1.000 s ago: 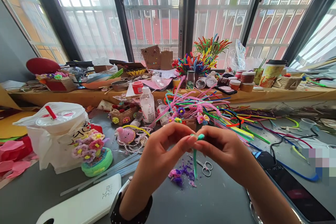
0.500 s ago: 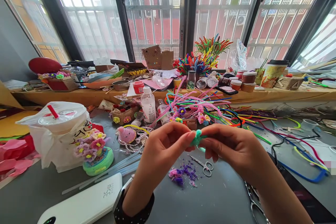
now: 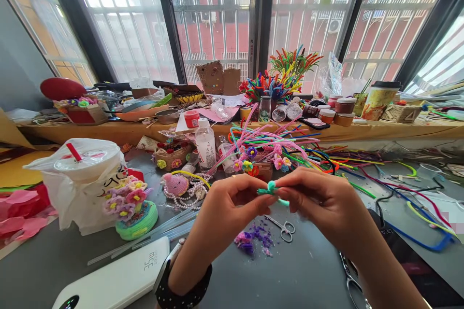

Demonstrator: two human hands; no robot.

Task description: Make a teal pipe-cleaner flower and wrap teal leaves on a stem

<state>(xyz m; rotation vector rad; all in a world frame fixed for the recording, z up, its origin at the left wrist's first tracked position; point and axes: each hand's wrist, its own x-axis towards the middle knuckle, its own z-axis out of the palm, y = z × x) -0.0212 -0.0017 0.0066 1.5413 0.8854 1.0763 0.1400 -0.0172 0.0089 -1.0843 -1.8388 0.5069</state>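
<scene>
Between my hands is a small twisted piece of green pipe cleaner (image 3: 271, 186), with a rounded loop on top and a paler end sticking out below. My left hand (image 3: 232, 203) pinches its left side between thumb and fingers. From the other side, my right hand (image 3: 319, 198) holds it in a pinch, partly hiding it. Below the hands, small scissors (image 3: 284, 228) lie on the grey table (image 3: 290, 275) beside a heap of purple and pink fibre clippings (image 3: 253, 239).
On the left stand a bagged drink cup (image 3: 87, 178), a pipe-cleaner flower pot (image 3: 136, 219) and a white power bank (image 3: 116, 275). Loose pipe cleaners (image 3: 268, 140) spread behind. Larger scissors (image 3: 353, 285) and a dark-screened device (image 3: 416, 260) lie right.
The green piece has turned in my fingers, so more of its left part shows. My left fingers have shifted and loosened around it slightly. The camera view has moved a little.
</scene>
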